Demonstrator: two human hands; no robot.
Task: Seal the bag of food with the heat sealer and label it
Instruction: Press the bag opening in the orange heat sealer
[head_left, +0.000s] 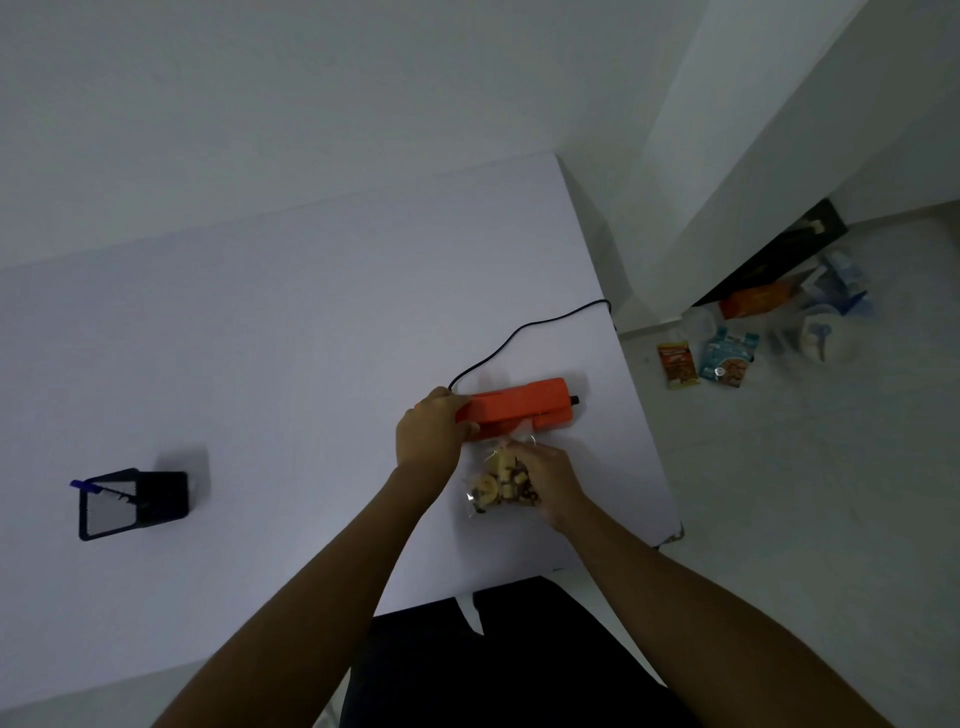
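Two hands on the job near the white table's (260, 338) right edge: my left hand (428, 431) clamps down on the orange plastic heat sealer (519, 408), my right hand (550, 478) grips the clear bag of snacks (498, 483), mouth tucked under the bar. Sealing step, I'd say; next, lift the bar, then label.

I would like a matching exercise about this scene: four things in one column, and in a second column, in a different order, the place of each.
Things:
1. heat sealer
2. bag of food
3. pen holder
4. snack packets

Places:
A. on the floor, to the right of the table
B. on the table, far to the left
C. under the right hand, its top edge in the sealer
D. on the table, its lever under the left hand

Pairs: 1-D, 2-C, 3-B, 4-A
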